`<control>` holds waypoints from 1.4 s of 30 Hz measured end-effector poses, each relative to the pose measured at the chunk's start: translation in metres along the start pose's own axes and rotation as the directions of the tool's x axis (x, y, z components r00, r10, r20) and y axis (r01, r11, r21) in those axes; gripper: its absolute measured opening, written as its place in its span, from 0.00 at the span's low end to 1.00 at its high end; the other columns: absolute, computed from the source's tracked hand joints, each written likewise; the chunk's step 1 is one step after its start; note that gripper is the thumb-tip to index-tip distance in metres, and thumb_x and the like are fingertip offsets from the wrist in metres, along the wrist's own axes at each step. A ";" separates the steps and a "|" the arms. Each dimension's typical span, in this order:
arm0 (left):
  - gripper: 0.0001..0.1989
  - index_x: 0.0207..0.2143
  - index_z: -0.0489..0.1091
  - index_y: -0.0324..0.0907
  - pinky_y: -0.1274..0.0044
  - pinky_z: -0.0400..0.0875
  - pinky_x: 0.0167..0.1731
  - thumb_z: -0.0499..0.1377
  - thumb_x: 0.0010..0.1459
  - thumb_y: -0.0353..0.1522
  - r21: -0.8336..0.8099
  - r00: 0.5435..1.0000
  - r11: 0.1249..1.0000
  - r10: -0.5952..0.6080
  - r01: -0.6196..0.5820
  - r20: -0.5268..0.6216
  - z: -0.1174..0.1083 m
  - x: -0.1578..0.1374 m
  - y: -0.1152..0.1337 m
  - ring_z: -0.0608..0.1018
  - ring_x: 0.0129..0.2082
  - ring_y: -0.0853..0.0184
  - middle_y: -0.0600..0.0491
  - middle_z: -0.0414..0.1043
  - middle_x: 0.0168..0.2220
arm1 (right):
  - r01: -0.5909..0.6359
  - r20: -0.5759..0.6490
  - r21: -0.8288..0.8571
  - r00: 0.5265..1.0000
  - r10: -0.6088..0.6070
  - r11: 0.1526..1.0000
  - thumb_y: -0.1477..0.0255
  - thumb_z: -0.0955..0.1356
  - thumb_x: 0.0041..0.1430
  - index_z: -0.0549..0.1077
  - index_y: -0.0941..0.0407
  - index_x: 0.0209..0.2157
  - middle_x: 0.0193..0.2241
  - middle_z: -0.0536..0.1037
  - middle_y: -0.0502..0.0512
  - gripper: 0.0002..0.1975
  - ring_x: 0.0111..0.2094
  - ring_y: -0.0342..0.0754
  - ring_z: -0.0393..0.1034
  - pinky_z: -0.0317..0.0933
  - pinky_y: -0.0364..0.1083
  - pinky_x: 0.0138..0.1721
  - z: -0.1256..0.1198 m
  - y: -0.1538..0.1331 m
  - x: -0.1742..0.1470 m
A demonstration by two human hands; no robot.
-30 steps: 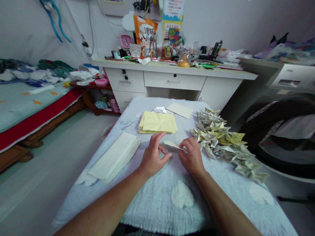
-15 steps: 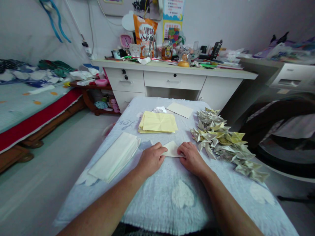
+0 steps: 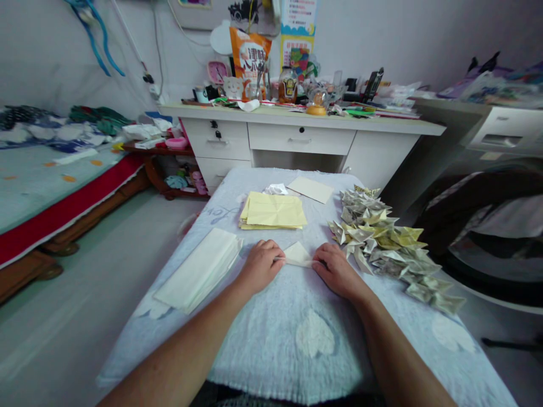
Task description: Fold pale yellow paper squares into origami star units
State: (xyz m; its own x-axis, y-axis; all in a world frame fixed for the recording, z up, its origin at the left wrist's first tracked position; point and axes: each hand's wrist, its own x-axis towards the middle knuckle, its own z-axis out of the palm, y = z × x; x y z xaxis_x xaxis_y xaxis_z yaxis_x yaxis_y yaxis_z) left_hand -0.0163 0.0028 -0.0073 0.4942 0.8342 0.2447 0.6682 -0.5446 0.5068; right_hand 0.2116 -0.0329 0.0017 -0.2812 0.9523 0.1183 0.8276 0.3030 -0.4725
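A small piece of folded paper (image 3: 297, 254), pale cream with a pointed top, lies between my hands on the cloth-covered table. My left hand (image 3: 263, 261) pinches its left end, and my right hand (image 3: 333, 265) pinches the right end. Along its lower edge runs a narrow folded strip. Just beyond is a stack of yellow paper (image 3: 275, 210) with crease lines on the top sheet. To the left lies a bundle of white paper (image 3: 198, 268). On the right, rows of folded paper pieces (image 3: 382, 237) with pointed tips are packed together.
A pale card (image 3: 311, 189) and a crumpled white paper (image 3: 275, 189) lie at the table's far end. Behind stands a white desk (image 3: 301, 138) crowded with jars and a snack bag. A bed (image 3: 63, 181) is at left, a washing machine (image 3: 504, 135) at right.
My hands have moved slightly apart along the paper. Its lower edge now shows a folded-up strip, where it looked flat before.
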 end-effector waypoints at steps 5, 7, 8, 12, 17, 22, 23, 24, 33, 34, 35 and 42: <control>0.05 0.31 0.73 0.42 0.73 0.63 0.43 0.59 0.56 0.33 -0.013 0.996 0.996 -0.087 0.087 -0.022 0.004 0.004 -0.007 0.69 0.40 0.64 0.52 0.70 0.36 | -0.089 -0.030 0.016 0.996 0.089 0.996 0.72 0.64 0.60 0.73 0.57 0.28 0.35 0.71 0.55 0.09 0.40 0.49 0.60 0.52 0.47 0.42 0.004 0.000 0.001; 0.07 0.30 0.74 0.42 0.73 0.63 0.43 0.58 0.56 0.35 0.000 0.994 0.994 -0.109 0.109 -0.032 0.005 0.005 -0.009 0.69 0.40 0.64 0.52 0.69 0.35 | -0.112 -0.051 0.003 0.992 0.112 0.994 0.73 0.64 0.60 0.73 0.57 0.27 0.35 0.71 0.55 0.09 0.40 0.49 0.60 0.52 0.47 0.43 0.005 -0.001 0.002; 0.08 0.30 0.73 0.42 0.73 0.63 0.42 0.58 0.56 0.36 0.011 0.992 0.993 -0.119 0.119 -0.035 0.005 0.006 -0.009 0.69 0.39 0.64 0.52 0.69 0.35 | -0.126 -0.062 -0.008 0.990 0.125 0.992 0.72 0.64 0.60 0.73 0.57 0.27 0.35 0.71 0.55 0.10 0.40 0.49 0.60 0.51 0.47 0.43 0.006 -0.002 0.002; 0.10 0.29 0.74 0.42 0.73 0.62 0.42 0.57 0.58 0.38 0.078 0.989 0.986 -0.147 0.150 -0.035 0.005 0.008 -0.010 0.69 0.39 0.64 0.51 0.69 0.34 | -0.183 -0.078 -0.058 0.981 0.178 0.981 0.72 0.64 0.60 0.73 0.57 0.26 0.36 0.71 0.56 0.10 0.39 0.49 0.60 0.51 0.48 0.43 0.007 -0.003 0.003; 0.12 0.28 0.72 0.42 0.72 0.62 0.41 0.56 0.59 0.39 0.151 0.988 0.977 -0.142 0.149 -0.051 0.006 0.009 -0.009 0.69 0.37 0.64 0.51 0.69 0.33 | -0.215 -0.098 -0.096 0.974 0.206 0.972 0.72 0.64 0.60 0.73 0.57 0.26 0.35 0.71 0.56 0.10 0.39 0.49 0.60 0.51 0.48 0.43 0.009 -0.005 0.004; 0.12 0.27 0.71 0.42 0.73 0.61 0.40 0.56 0.58 0.39 0.207 0.987 0.966 -0.150 0.157 -0.050 0.007 0.010 -0.008 0.68 0.37 0.63 0.51 0.68 0.33 | -0.212 -0.117 -0.113 0.973 0.199 0.971 0.72 0.65 0.59 0.72 0.58 0.25 0.34 0.70 0.57 0.10 0.38 0.49 0.60 0.51 0.47 0.42 0.011 -0.005 0.004; 0.12 0.27 0.70 0.42 0.73 0.61 0.40 0.56 0.58 0.39 0.215 0.988 0.964 -0.148 0.155 -0.049 0.007 0.010 -0.008 0.68 0.37 0.63 0.51 0.68 0.33 | -0.208 -0.119 -0.118 0.974 0.195 0.971 0.72 0.65 0.59 0.72 0.58 0.25 0.34 0.70 0.57 0.10 0.38 0.49 0.60 0.51 0.47 0.42 0.011 -0.005 0.004; 0.12 0.27 0.70 0.42 0.73 0.61 0.39 0.56 0.58 0.39 0.222 0.988 0.963 -0.147 0.155 -0.050 0.007 0.010 -0.008 0.68 0.37 0.63 0.51 0.68 0.33 | -0.207 -0.120 -0.122 0.974 0.192 0.971 0.72 0.65 0.59 0.72 0.58 0.25 0.34 0.70 0.57 0.09 0.38 0.49 0.60 0.51 0.47 0.42 0.011 -0.004 0.004; 0.10 0.26 0.68 0.43 0.72 0.59 0.38 0.57 0.57 0.37 0.270 0.980 0.943 -0.183 0.197 -0.075 0.008 0.009 -0.005 0.68 0.36 0.63 0.51 0.67 0.33 | -0.224 -0.147 -0.163 0.968 0.201 0.961 0.71 0.65 0.58 0.71 0.57 0.26 0.34 0.70 0.57 0.08 0.39 0.51 0.59 0.50 0.48 0.41 0.015 -0.005 0.004; 0.09 0.27 0.68 0.43 0.72 0.59 0.38 0.57 0.57 0.37 0.270 0.979 0.942 -0.186 0.200 -0.080 0.008 0.009 -0.004 0.68 0.36 0.63 0.52 0.67 0.33 | -0.230 -0.153 -0.171 0.967 0.205 0.958 0.71 0.65 0.58 0.71 0.57 0.26 0.34 0.69 0.57 0.08 0.38 0.51 0.59 0.50 0.48 0.41 0.016 -0.005 0.004; 0.08 0.28 0.67 0.43 0.72 0.59 0.38 0.57 0.57 0.37 0.265 0.978 0.942 -0.189 0.205 -0.086 0.008 0.009 -0.004 0.68 0.36 0.63 0.52 0.68 0.33 | -0.239 -0.163 -0.176 0.964 0.211 0.955 0.71 0.65 0.58 0.71 0.57 0.27 0.35 0.69 0.57 0.07 0.38 0.51 0.58 0.50 0.48 0.40 0.017 -0.006 0.004; 0.09 0.39 0.67 0.46 0.71 0.59 0.42 0.59 0.54 0.33 0.180 0.977 0.963 -0.182 0.199 -0.108 0.006 0.008 0.000 0.67 0.43 0.61 0.53 0.68 0.40 | -0.131 -0.153 -0.203 0.983 0.101 0.970 0.81 0.62 0.55 0.70 0.54 0.37 0.39 0.70 0.55 0.12 0.42 0.52 0.58 0.48 0.48 0.40 0.020 -0.023 0.005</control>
State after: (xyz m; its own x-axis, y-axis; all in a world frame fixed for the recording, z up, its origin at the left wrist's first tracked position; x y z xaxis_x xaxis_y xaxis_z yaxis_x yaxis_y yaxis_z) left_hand -0.0088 0.0092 -0.0105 0.3017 0.9238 0.2360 0.8421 -0.3742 0.3883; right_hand 0.1820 -0.0357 -0.0041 -0.1184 0.9721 0.2026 0.9386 0.1761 -0.2967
